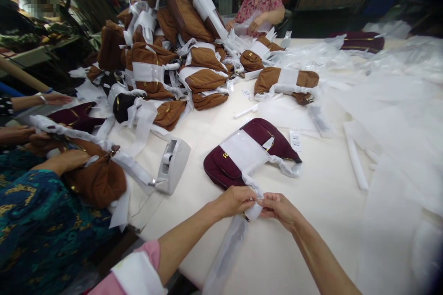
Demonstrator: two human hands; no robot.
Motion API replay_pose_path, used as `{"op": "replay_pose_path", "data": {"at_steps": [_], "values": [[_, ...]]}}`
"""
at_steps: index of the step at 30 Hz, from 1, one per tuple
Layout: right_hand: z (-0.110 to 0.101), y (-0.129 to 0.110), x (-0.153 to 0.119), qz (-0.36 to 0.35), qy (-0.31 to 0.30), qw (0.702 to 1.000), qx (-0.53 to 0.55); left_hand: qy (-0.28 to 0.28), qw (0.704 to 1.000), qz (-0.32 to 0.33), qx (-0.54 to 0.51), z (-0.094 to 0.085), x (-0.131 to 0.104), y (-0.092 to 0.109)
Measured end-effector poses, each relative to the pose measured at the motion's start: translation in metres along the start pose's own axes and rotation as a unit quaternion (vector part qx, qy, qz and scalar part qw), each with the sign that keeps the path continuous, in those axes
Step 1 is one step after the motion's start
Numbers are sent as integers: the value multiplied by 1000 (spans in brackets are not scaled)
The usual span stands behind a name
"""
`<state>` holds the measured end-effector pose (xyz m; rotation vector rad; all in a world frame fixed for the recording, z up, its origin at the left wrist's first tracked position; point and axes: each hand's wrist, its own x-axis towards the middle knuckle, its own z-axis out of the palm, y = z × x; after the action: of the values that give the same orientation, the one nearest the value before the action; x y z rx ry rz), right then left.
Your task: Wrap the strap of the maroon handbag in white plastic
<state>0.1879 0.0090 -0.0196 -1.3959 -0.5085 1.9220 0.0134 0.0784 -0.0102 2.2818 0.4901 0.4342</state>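
A maroon bag [275, 145] lies on the white table in front of me, with a band of white wrapping paper [242, 150] around its middle. Its strap is covered in thin white paper. At the bag's near end, my left hand [238, 200] pinches a piece of white wrapping paper [255, 209] on the strap. My right hand [278, 207] grips the same paper from the other side, fingertips close to the left ones. A dark strap end shows just below the paper. Beside the bag's far tip lies a white printed tag [295, 139].
A grey tape dispenser [173, 166] stands left of the bag. Wrapped brown bags [206, 57] are heaped behind it, and another brown bag [287, 80] lies beyond. White paper sheets [391, 170] cover the right side. Co-workers' hands handle a brown bag [100, 179] at left; another person sits opposite.
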Motion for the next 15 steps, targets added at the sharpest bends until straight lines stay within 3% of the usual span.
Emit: {"op": "replay_pose_path", "data": {"at_steps": [6, 10, 15], "values": [[-1, -6, 1, 1, 0, 1000, -7, 16, 996, 55, 74, 4, -2, -13], [-1, -10, 4, -5, 13, 1000, -13, 70, 989, 48, 125, 7, -3, -5], [0, -24, 10, -17, 20, 999, -26, 109, 962, 103, 229, -3, 2, 3]]}}
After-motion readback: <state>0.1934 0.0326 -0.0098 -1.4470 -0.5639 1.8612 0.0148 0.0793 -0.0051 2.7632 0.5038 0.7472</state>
